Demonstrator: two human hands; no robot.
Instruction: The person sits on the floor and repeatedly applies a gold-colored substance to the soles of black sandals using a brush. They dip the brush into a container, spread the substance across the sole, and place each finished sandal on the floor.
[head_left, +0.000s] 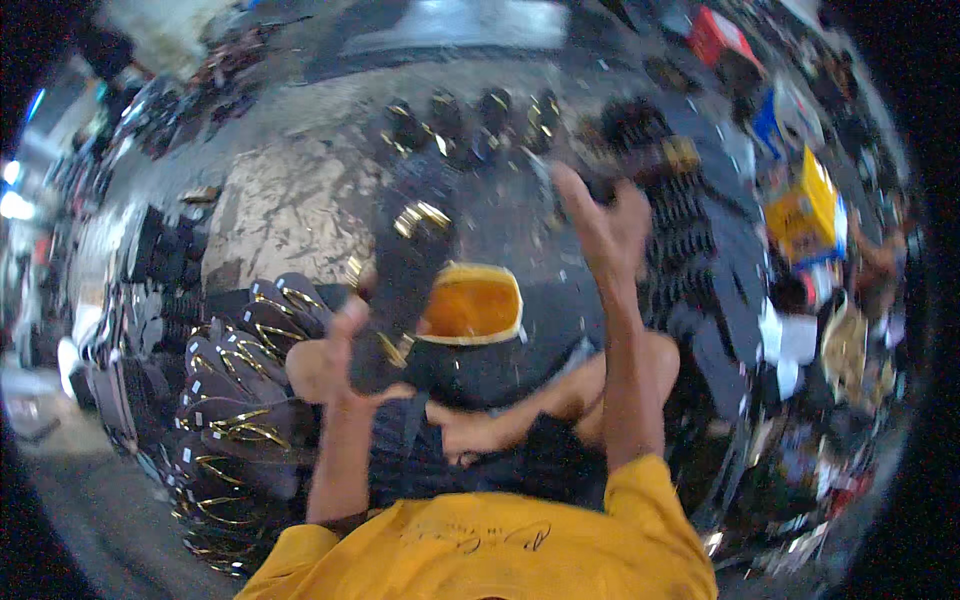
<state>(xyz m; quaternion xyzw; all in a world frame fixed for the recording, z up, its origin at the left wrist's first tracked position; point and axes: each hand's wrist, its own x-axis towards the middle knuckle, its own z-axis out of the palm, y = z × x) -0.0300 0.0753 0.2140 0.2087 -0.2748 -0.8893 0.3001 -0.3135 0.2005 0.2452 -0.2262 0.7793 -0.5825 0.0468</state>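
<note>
My left hand (345, 345) grips a dark sandal sole with gold straps (408, 260); motion blur hides whether it is one sandal or two together. Farther forward and to the right, my right hand (612, 225) is raised with its thumb spread from the fingers, and I see nothing held in it. It is nearest to a row of stacked black soles (680, 225). Between my forearms stands a pale-rimmed tub (522, 325) of amber-orange contents. Beyond it, several dark sandals with gold straps (493, 112) are lined up.
Many finished-looking dark sandals with gold straps (245, 360) are piled at my left. A flat scuffed board (290, 205) lies ahead on the left. A yellow box (803, 210) and a red box (720, 38) stand to the right among clutter. My crossed legs (500, 425) are close below the tub.
</note>
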